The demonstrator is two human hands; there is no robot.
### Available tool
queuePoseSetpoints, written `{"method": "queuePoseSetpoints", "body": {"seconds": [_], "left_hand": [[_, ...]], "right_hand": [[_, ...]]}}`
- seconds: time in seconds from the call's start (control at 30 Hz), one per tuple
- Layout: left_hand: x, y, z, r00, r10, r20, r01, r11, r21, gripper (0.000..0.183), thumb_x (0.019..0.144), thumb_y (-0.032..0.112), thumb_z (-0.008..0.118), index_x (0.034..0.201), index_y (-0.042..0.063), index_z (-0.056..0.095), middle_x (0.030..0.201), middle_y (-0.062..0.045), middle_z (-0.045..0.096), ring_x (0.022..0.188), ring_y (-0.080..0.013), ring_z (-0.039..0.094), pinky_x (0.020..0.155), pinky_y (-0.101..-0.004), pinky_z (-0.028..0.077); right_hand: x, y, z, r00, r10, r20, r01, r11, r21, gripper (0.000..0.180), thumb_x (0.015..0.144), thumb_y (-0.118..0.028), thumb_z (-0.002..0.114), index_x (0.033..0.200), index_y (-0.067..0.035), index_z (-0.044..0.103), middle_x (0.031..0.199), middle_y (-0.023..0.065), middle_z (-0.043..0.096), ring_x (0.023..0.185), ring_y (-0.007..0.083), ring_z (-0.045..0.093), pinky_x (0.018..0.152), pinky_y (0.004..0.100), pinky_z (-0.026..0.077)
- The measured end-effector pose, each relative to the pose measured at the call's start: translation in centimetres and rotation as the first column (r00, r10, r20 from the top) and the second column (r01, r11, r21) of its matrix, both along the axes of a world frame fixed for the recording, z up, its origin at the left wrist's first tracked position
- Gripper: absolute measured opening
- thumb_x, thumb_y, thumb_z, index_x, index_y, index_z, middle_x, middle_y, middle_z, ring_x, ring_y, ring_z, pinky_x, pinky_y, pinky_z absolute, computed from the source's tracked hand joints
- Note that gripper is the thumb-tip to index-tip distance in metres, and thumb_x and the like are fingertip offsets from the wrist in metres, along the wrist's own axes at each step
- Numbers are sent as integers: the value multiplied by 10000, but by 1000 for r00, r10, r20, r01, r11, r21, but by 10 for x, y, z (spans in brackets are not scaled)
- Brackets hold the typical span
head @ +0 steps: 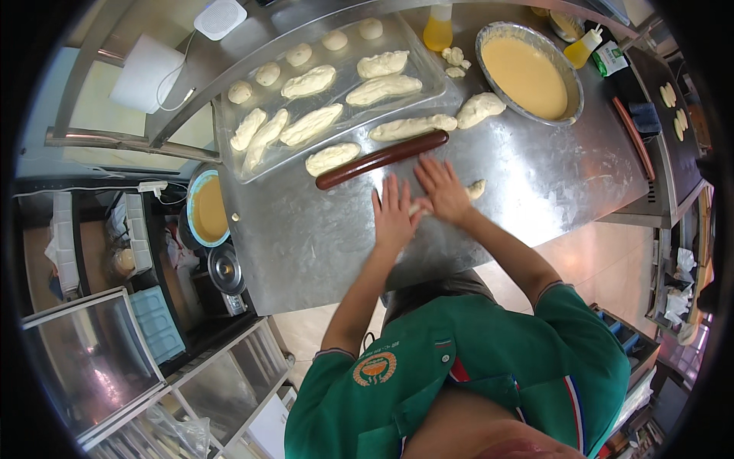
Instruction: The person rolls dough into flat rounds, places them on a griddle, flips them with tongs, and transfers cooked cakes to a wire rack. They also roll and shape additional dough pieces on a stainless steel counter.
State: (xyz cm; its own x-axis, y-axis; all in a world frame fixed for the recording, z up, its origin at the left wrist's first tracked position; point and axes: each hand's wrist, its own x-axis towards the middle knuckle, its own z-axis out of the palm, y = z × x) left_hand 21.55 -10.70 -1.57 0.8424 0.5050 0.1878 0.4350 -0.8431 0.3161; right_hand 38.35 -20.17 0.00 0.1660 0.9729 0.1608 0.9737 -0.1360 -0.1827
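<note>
My left hand [394, 217] lies palm down on the steel worktop [298, 241], fingers spread. Beside it, my right hand [446, 192] rests flat over a strip of dough [476, 189]. One end of that strip shows to the right of the hand, and a bit more shows between the two hands; my palms hide the rest. Just beyond my fingertips lies a dark brown rolling pin [381, 160], set at a slant. Behind the pin are a long dough piece [413, 127], a plump dough piece [480, 109] and an oval dough piece [333, 159].
A film-lined tray [350, 123] at the back holds several dough ovals and balls. Back right stands a large metal bowl of yellow batter [524, 72], near an oil bottle [438, 28]. Another batter bowl [207, 207] sits off the left edge. A griddle [676, 115] adjoins on the right.
</note>
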Motion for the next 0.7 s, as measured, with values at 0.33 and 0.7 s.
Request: {"method": "queuePoseSetpoints", "body": {"seconds": [0.33, 0.7], "left_hand": [[-78, -54, 37, 984, -171, -60, 166, 983, -77, 789, 882, 418, 702, 1530, 73, 414, 1611, -143, 360, 1433, -398, 385, 1169, -609, 275], [-96, -39, 22, 995, -94, -30, 95, 995, 42, 822, 824, 451, 746, 1530, 157, 443, 1593, -161, 383, 1410, -440, 392, 1147, -652, 267]], "right_hand": [[-61, -84, 17, 993, -51, -111, 29, 982, -185, 740, 882, -444, 685, 1492, -91, 459, 1577, 133, 396, 1446, 365, 367, 1188, 603, 251], [-23, -98, 38, 988, 139, 63, -128, 979, -160, 877, 864, -582, 665, 1588, -224, 324, 1622, 150, 321, 1482, 355, 335, 1189, 649, 216]]}}
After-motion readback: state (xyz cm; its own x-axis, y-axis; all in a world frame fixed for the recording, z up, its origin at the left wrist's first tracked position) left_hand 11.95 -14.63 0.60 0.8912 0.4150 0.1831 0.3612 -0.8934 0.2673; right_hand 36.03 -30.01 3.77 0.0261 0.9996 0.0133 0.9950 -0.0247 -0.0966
